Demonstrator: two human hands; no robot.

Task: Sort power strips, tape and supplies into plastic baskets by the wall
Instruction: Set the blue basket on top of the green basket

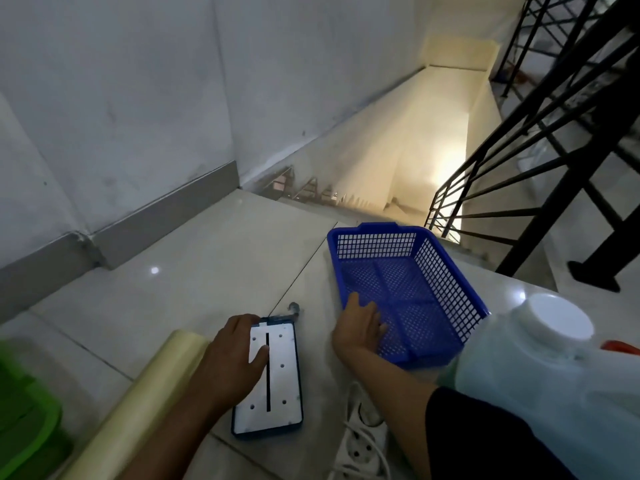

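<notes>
Gripping the near left rim of the blue basket (pixel 408 292), the right hand (pixel 360 329) had its fingers curled over the edge and down onto the mesh floor, while the left hand (pixel 233 355) lay flat and spread on the flat dark-framed panel (pixel 268 377), thumb across its white face, pressing or steadying it rather than closing round it. That panel rested on the tiled floor (pixel 194 278) with its long axis running from about 6 o'clock to 12 o'clock, its far short end pointing towards the stairwell (pixel 398 161). From the left hand, the basket lay at roughly 2 o'clock, just beyond the right hand, its own long axis also running near-to-far and tilted slightly towards 1 o'clock, its open top facing up and nothing inside it. The white power strip (pixel 360 441) lay at about 5 o'clock from the panel, close to the right forearm, with its length pointing roughly 12 o'clock and its cord looping beside it. A pale roll of film or tape (pixel 138 403) sat at 9 o'clock from the left wrist, slanting from 7 o'clock to 1 o'clock, and a green basket (pixel 24 420) showed blurred at the far left edge. A large translucent jug (pixel 540 368) stood at 3 o'clock, against the blue basket's near right corner. Judging by this, the panel was the nearer candidate for the left hand to carry across towards 2 o'clock into the basket, which the right hand seemed to be holding in place.
</notes>
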